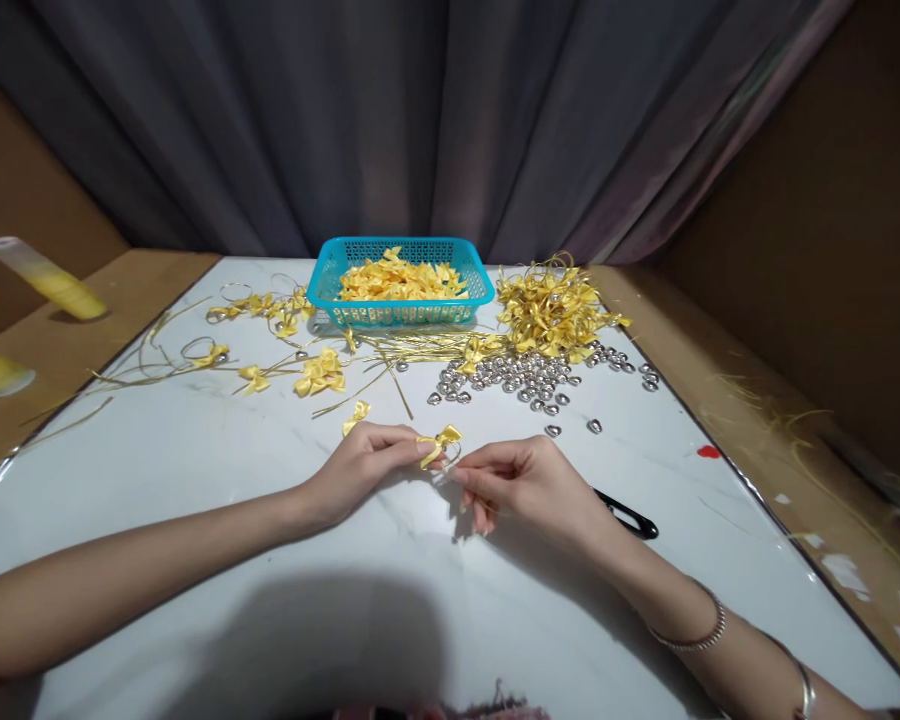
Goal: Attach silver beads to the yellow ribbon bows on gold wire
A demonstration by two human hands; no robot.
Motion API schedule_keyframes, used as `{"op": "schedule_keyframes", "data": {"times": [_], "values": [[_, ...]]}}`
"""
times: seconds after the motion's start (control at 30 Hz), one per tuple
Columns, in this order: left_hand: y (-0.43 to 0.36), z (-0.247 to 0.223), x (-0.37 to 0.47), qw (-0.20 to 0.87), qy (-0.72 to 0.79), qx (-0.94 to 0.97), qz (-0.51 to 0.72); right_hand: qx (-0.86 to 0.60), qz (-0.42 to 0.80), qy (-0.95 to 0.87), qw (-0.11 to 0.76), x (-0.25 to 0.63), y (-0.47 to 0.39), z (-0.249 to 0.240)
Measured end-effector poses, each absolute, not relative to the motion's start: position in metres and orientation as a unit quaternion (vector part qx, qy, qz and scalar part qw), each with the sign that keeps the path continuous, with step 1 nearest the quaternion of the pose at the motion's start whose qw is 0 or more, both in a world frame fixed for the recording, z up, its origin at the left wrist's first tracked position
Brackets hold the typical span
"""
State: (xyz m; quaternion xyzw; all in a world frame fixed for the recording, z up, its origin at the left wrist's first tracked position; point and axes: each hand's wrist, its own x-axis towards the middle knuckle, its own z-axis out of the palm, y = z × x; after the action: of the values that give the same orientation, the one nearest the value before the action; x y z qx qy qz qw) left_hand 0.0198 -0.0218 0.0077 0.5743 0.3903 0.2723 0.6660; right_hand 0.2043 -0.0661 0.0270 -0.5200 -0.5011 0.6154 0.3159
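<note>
Between thumb and fingers, my left hand [379, 455] pinches a yellow ribbon bow [442, 442] above the middle of the white table. My right hand [521, 475] is closed at the fingertips on a thin cord loop [454, 455] at the bow's right side; what exactly its tips grip is partly hidden. Just beyond my left hand lies another yellow bow [356, 416]. A black-handled tool [630, 516], partly covered by my right wrist, rests on the table. Silver heart-shaped beads [514, 375] are scattered beyond my right hand.
A blue basket [326, 285] of yellow bows stands at the back. Right of it is a heap of corded bows [551, 310]. Gold cords [412, 346] lie across the table, with loose bows [320, 374] at left. Yellow rolls [71, 292] are at the far left.
</note>
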Motion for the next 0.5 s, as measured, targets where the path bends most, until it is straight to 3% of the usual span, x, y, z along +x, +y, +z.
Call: {"op": "schedule_keyframes", "data": {"times": [0.5], "values": [[-0.0212, 0.0029, 0.019, 0.692, 0.375, 0.555, 0.27, -0.536, 0.56, -0.549, 0.311, 0.2015, -0.0706, 0.0311]]}}
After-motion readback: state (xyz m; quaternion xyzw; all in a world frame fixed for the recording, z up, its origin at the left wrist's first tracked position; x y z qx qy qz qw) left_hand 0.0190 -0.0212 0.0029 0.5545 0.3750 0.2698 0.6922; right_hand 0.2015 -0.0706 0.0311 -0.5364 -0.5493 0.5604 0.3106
